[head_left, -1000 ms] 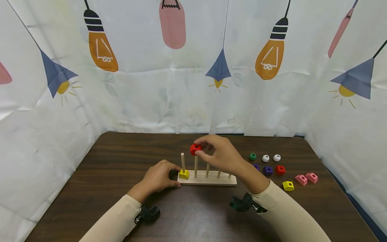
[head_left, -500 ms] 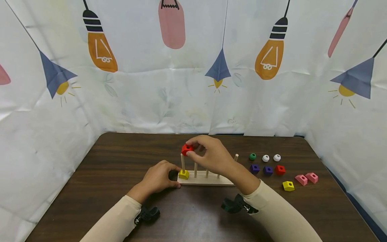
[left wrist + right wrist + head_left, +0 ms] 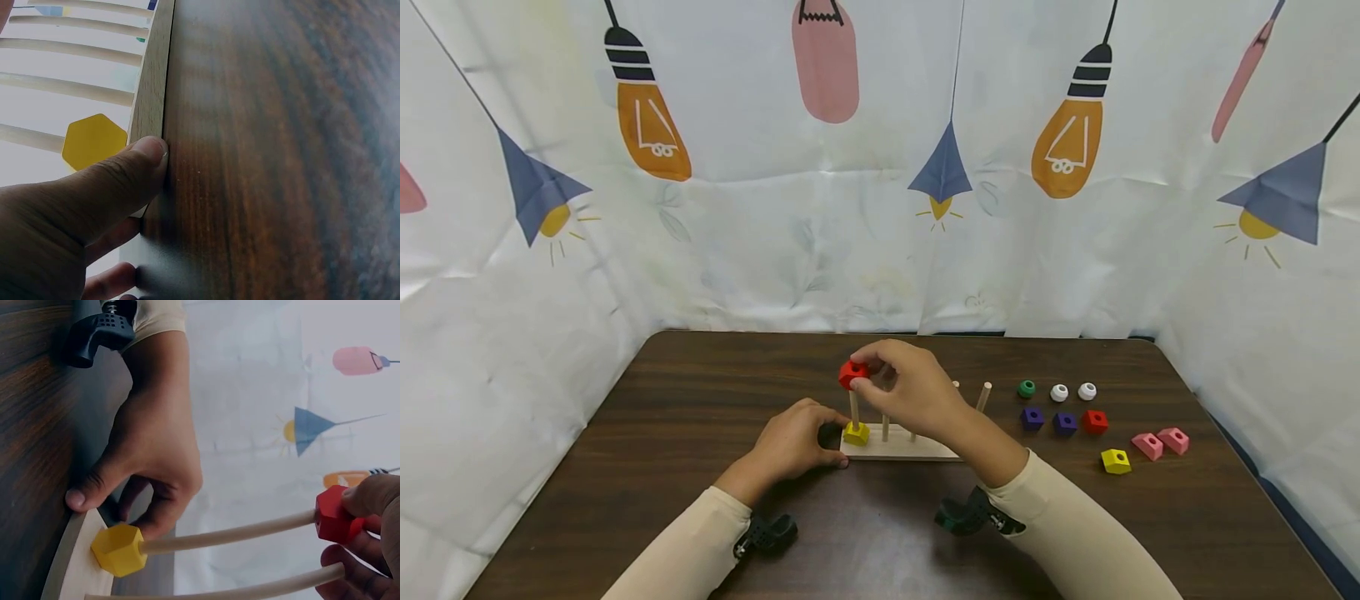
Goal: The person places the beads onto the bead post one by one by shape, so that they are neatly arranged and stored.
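Observation:
A wooden peg board (image 3: 898, 443) with several upright pegs lies on the table. My left hand (image 3: 793, 443) grips its left end between thumb and fingers, the thumb along the front edge in the left wrist view. A yellow hexagonal bead (image 3: 856, 433) sits at the bottom of the leftmost peg (image 3: 854, 408). Between thumb and fingers my right hand (image 3: 910, 390) pinches a red hexagonal bead (image 3: 852, 373) at the top of that same peg. In the right wrist view the peg's tip meets the underside of the red bead (image 3: 337, 514). My right hand hides parts of the other pegs.
On the right of the dark wooden table (image 3: 700, 383) lie a green bead (image 3: 1026, 388), two white beads (image 3: 1059, 392), two purple beads (image 3: 1032, 418), a red bead (image 3: 1095, 422), two pink beads (image 3: 1147, 446) and a yellow bead (image 3: 1116, 461). A printed curtain (image 3: 850, 250) hangs behind.
My right hand has carried the red bead leftward, from over the second peg to the top of the leftmost peg. The left hand has stayed at the board's end.

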Motion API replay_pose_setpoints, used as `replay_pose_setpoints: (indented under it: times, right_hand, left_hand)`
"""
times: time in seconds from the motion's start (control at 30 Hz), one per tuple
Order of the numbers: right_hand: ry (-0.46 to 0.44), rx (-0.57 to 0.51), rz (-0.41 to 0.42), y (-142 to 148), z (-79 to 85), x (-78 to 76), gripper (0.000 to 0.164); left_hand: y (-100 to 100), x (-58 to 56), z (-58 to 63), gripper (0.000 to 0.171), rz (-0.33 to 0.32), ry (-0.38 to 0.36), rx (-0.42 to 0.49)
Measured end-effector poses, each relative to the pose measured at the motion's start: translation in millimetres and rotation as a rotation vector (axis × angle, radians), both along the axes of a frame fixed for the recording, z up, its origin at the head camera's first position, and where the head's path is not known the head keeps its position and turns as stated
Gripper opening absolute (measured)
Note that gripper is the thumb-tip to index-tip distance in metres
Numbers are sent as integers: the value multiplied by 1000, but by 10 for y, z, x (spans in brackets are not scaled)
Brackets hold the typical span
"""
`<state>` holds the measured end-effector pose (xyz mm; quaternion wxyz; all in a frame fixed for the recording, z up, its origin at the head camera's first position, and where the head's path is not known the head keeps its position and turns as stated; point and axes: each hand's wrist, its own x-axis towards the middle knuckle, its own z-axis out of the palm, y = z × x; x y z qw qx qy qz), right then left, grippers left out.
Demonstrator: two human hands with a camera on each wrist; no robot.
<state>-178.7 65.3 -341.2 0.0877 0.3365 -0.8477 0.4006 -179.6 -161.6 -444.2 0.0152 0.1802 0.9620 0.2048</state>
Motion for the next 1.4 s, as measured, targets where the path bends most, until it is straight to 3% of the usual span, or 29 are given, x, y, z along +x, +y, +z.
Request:
replay_pose_setpoints:
  times: [0.4, 0.57, 0.83, 1.13, 1.4]
  right_hand:
    - [26, 157, -53, -90, -26, 60, 31]
    - [7, 170, -84, -137, -6, 114, 30]
    - [40, 122, -140, -219, -74, 171, 30]
    - [12, -29, -153, -235, -367, 178, 34]
    - [-11, -129, -166, -241, -527, 152, 67]
  left_hand:
    - [-9, 12, 0, 50, -3, 5, 7]
    - [-11, 15, -3, 50, 3, 5, 11]
    - [-19, 9, -7, 51, 0, 12, 9]
    - [-12, 11, -26, 50, 8, 3, 3]
    - [-11, 18, -27, 50, -5, 5, 12]
